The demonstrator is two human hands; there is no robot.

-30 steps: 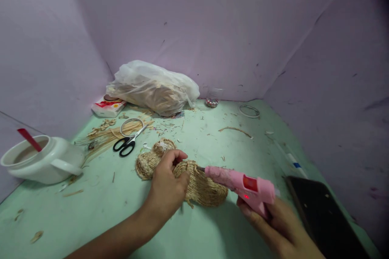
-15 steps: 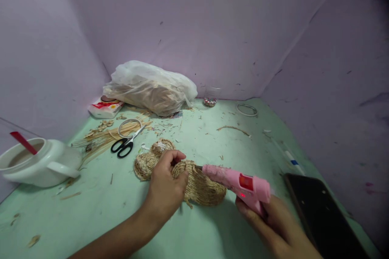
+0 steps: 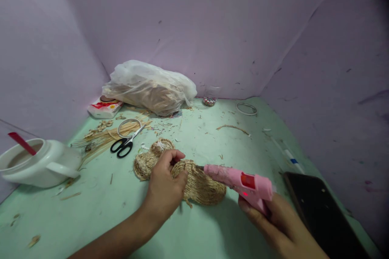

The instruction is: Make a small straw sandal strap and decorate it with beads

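Near the middle of the green table lies a woven straw piece (image 3: pixel 203 186), its coiled edge pinched between the thumb and fingers of my left hand (image 3: pixel 167 184). A second straw piece (image 3: pixel 146 164) with small white beads on top sits just behind and left of that hand. My right hand (image 3: pixel 276 222) is wrapped round the handle of a pink glue gun (image 3: pixel 234 178) with a small red light lit. The gun's dark nozzle points left and is at the upper edge of the straw piece; whether it touches cannot be made out.
Black-handled scissors (image 3: pixel 124 145) lie by dry straw strands (image 3: pixel 103 139). A white pot (image 3: pixel 54 162) stands at left, a plastic bag (image 3: pixel 152 89) and bead container (image 3: pixel 209 101) at the back, a tape ring (image 3: pixel 246 109) behind right, a dark phone (image 3: pixel 325 214) at right.
My right hand and the glue gun have shifted very slightly to the right. My left hand keeps its pinch on the straw piece.
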